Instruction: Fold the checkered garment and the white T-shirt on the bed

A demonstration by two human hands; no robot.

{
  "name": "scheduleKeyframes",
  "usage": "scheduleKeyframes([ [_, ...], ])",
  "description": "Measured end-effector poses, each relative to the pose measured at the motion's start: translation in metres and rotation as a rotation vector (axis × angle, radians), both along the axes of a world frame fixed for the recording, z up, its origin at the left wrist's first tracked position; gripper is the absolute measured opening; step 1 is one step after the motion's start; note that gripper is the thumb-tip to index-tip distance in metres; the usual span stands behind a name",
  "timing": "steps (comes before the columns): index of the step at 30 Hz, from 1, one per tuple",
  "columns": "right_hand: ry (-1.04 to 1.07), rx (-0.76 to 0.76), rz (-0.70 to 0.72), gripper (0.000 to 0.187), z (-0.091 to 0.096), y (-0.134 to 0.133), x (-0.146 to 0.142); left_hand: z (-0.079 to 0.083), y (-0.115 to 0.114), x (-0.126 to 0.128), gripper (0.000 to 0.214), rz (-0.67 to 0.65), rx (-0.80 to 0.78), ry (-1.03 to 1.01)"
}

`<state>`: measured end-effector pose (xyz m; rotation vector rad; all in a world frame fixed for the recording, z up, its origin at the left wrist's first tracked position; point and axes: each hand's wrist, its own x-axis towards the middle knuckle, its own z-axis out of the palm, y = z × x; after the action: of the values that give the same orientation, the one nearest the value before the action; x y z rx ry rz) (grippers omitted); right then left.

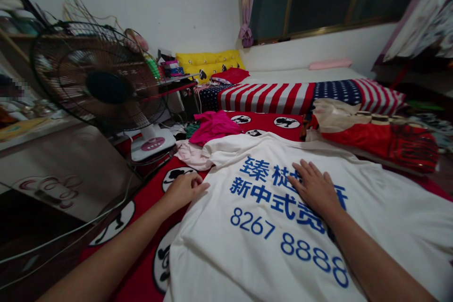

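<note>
A white T-shirt [219, 245] with blue Chinese characters and a phone number lies spread out, slightly wrinkled, over a red cover [141, 217] with black-and-white round motifs. At the shirt's left side edge, my left hand [184, 192] has its fingers curled and pinched against the fabric. My right hand [316, 188] rests flat on the printed chest, fingers spread, hiding some of the characters. Beyond the shirt's upper left, a bright pink garment [217, 125] lies bunched up, with a pale pink cloth [193, 153] beside it.
A standing fan [109, 87] is at the left by a white cabinet [67, 170], with loose cables [102, 217] below. Red clothing in clear plastic [378, 139] lies at the right. Behind is a bed with a striped, starred cover [269, 96] and a yellow cushion [208, 62].
</note>
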<state>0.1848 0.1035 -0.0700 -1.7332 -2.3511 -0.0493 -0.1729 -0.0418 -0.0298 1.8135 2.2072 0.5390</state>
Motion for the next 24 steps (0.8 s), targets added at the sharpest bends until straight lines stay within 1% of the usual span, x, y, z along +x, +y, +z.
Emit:
scheduleKeyframes([
  [2,0.001,0.002,0.007,0.055,0.0,0.0,0.001,-0.003,-0.006,0.007,0.019,-0.01,0.023,0.005],
  [4,0.008,0.003,0.014,0.055,0.001,0.0,0.002,-0.007,-0.007,0.011,0.017,0.033,0.095,-0.03],
  [6,0.018,0.003,0.022,0.055,0.001,0.001,0.003,-0.009,-0.009,0.01,0.021,0.133,0.168,-0.161],
  [7,0.022,0.004,0.024,0.055,0.001,0.001,0.004,-0.01,-0.01,0.009,0.025,0.182,0.174,-0.271],
  [9,0.018,0.011,0.023,0.055,-0.001,0.002,0.004,-0.01,-0.017,0.008,0.034,0.239,0.117,-0.554],
  [11,-0.002,0.017,0.019,0.055,-0.003,0.001,0.003,-0.007,-0.027,0.008,0.045,0.239,0.006,-0.833],
  [13,-0.037,0.02,0.01,0.055,-0.004,0.0,0.002,-0.002,-0.041,0.01,0.057,0.185,-0.111,-1.037],
  [15,-0.09,0.011,0.001,0.055,-0.001,0.0,0.001,0.003,-0.055,0.01,0.057,0.114,-0.217,-1.133],
  [16,-0.128,0.002,0.003,0.055,0.004,0.0,0.0,0.006,-0.061,0.01,0.053,0.071,-0.258,-1.149],
  [18,-0.233,-0.042,0.008,0.052,0.021,0.002,-0.005,0.009,-0.072,0.007,0.044,-0.023,-0.301,-1.16],
  [21,-0.4,-0.137,0.055,0.037,0.057,0.007,-0.03,0.009,-0.082,0.004,0.039,-0.126,-0.281,-1.195],
  [23,-0.356,-0.138,0.132,0.029,0.078,0.007,-0.061,0.007,-0.085,0.003,0.042,-0.121,-0.227,-1.226],
  [24,-0.271,-0.113,0.189,0.028,0.086,0.005,-0.081,0.005,-0.086,0.004,0.044,-0.102,-0.199,-1.239],
])
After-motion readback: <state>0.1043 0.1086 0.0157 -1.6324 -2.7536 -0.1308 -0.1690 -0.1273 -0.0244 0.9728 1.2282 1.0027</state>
